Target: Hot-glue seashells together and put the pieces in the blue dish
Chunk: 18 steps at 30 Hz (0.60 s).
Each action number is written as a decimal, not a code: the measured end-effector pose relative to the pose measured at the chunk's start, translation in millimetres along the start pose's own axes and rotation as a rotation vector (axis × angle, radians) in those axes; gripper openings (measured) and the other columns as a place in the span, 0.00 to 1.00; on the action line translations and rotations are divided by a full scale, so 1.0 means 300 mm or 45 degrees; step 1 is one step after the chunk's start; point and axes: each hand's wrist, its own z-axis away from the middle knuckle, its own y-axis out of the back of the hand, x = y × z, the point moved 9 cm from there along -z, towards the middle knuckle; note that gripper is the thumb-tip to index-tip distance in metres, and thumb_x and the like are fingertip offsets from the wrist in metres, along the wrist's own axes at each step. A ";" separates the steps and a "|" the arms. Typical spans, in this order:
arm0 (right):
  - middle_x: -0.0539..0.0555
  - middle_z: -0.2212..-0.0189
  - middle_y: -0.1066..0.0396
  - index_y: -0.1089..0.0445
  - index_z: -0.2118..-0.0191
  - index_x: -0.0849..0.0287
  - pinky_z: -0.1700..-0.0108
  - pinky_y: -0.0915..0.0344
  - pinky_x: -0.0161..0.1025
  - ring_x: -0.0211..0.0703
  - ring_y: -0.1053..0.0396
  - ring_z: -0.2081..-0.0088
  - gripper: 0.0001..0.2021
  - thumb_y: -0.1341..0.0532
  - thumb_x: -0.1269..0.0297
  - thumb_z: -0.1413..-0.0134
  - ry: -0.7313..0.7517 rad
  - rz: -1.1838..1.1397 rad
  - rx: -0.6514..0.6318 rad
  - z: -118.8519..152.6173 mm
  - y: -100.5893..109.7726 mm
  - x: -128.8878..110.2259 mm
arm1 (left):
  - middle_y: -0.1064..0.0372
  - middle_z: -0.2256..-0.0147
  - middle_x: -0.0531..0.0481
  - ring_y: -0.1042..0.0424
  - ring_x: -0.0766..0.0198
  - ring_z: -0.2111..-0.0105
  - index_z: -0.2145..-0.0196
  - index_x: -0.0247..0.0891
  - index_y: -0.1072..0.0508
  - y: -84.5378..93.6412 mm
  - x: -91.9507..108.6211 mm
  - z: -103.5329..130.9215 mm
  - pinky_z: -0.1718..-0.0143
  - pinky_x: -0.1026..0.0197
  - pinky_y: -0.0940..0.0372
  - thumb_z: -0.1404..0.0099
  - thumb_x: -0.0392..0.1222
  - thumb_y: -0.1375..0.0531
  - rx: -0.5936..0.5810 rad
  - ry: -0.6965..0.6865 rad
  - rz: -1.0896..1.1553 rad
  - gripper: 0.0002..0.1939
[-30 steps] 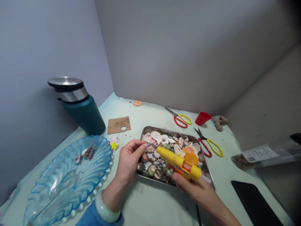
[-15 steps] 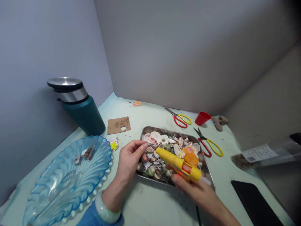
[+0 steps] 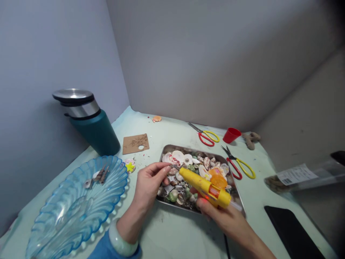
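Observation:
My right hand (image 3: pixel 218 212) is wrapped round a yellow hot glue gun (image 3: pixel 201 183), a red light glowing on its side and a clear glue stick poking out of its back. Its metal nozzle points left, to the fingertips of my left hand (image 3: pixel 151 180). Thumb and forefinger of that hand are pinched together at the nozzle tip; whatever small thing they hold is too tiny to make out. Both hands are above a metal tray (image 3: pixel 183 210) filled with seashells (image 3: pixel 172 196), among them white, green and speckled ones. An orange shell (image 3: pixel 217 180) lies in its right part.
A blue scalloped glass dish (image 3: pixel 81 212) holding several small shells is at left, by a teal bottle (image 3: pixel 94 131). Cardboard (image 3: pixel 133 143), two pairs of scissors (image 3: pixel 208 138), a red cup (image 3: pixel 231 135), a plastic bag (image 3: pixel 298 176) and a black phone-like slab (image 3: pixel 293 230) surround the tray.
Hardly anything differs. My left fingertips have shifted very slightly right and down at the nozzle; the glue gun stays in nearly the same place.

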 end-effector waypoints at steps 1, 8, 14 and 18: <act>0.51 0.79 0.27 0.22 0.56 0.54 0.51 0.31 0.47 0.53 0.28 0.57 0.14 0.37 0.55 0.45 0.001 0.004 -0.006 0.000 -0.001 -0.003 | 0.34 0.86 0.55 0.38 0.71 0.83 0.69 0.33 0.21 0.000 0.001 0.000 0.79 0.70 0.44 0.48 0.44 0.32 0.005 -0.004 0.003 0.12; 0.52 0.66 0.23 0.23 0.59 0.54 0.55 0.29 0.44 0.49 0.27 0.63 0.13 0.37 0.52 0.45 0.018 0.020 -0.056 -0.002 -0.011 -0.012 | 0.34 0.86 0.55 0.37 0.71 0.83 0.69 0.33 0.22 0.003 0.005 0.001 0.79 0.69 0.42 0.48 0.44 0.32 0.012 -0.019 0.000 0.11; 0.52 0.67 0.23 0.23 0.59 0.53 0.54 0.29 0.44 0.49 0.27 0.61 0.12 0.37 0.54 0.45 0.018 0.025 -0.047 -0.001 -0.010 -0.008 | 0.34 0.85 0.56 0.37 0.71 0.83 0.69 0.33 0.22 0.004 0.008 0.000 0.78 0.69 0.42 0.46 0.42 0.33 0.014 -0.041 -0.024 0.09; 0.52 0.65 0.23 0.24 0.55 0.52 0.55 0.29 0.43 0.49 0.27 0.60 0.13 0.38 0.54 0.44 0.025 0.038 -0.070 0.000 -0.012 0.004 | 0.34 0.86 0.56 0.37 0.71 0.83 0.68 0.34 0.22 0.006 0.001 0.001 0.78 0.69 0.43 0.46 0.44 0.33 0.023 -0.027 -0.023 0.10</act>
